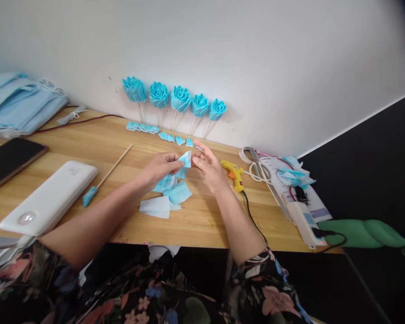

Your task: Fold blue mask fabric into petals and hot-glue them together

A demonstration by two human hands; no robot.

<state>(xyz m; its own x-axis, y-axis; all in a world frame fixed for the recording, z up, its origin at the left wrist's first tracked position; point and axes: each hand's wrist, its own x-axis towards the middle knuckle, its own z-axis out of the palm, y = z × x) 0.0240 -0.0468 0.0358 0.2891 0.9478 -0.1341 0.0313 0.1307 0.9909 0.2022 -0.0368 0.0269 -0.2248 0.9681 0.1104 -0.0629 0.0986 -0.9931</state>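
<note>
White wall [256,67] across the top; wooden table [195,229] below. Upper left: stacked masks [13,103]. Lower left: white power bank [50,198]. Centre: left hand [160,167] and right hand [209,171], close together. Upper centre: five blue flowers [181,99]. Right of centre: yellow glue gun [234,171]. Smallest, between the hands: blue cloth piece [185,159], pinched in the left fingers; whether the right grips it cannot be told.

Quantities: five flowers [181,98], one bud [90,196], one glue gun [236,174], one phone [11,159], one power bank [54,193], two hands [210,170].
</note>
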